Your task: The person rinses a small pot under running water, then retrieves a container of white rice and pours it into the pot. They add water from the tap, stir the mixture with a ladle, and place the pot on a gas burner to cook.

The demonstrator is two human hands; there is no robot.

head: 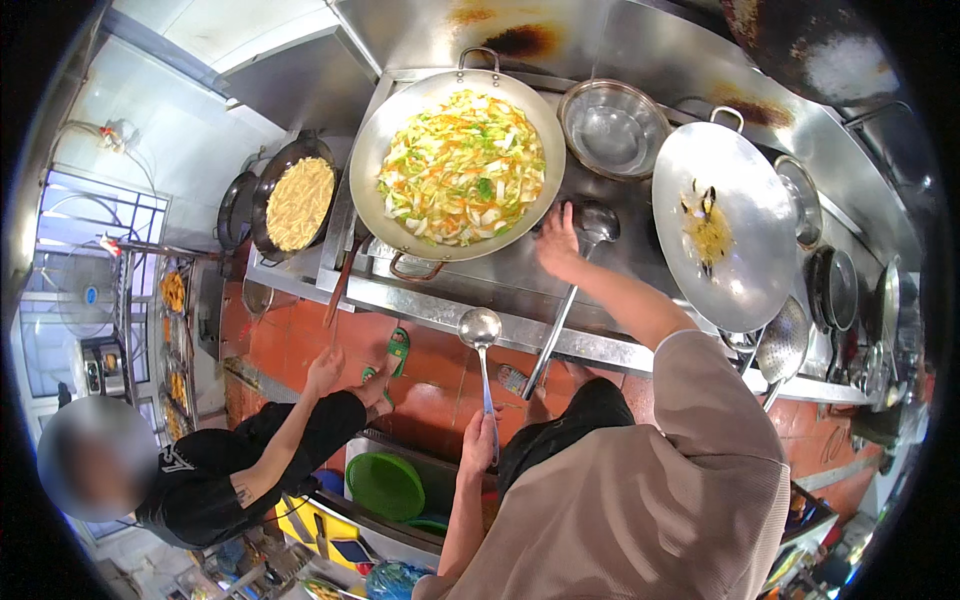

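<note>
My left hand (480,442) grips the handle of a steel ladle (480,328), its bowl raised over the tiled floor before the stove. Reaching forward, my right hand (558,241) is beside the lower right rim of a large two-handled wok (367,202) filled with chopped cabbage and carrot strips (461,169). Its fingertips are hard to make out against the dark stove, so whether they hold something is unclear. Close to that hand lies a long-handled ladle (598,221). Farther right, a tilted metal wok (750,225) holds a little yellow liquid with dark bits.
A steel bowl (615,131) stands behind the ladle. At left, a dark wok (260,225) holds pale strips, and a co-worker in black (202,472) stands nearby. A perforated skimmer (782,341) is at right. Green plastic basket (385,486) and yellow board (337,541) are below.
</note>
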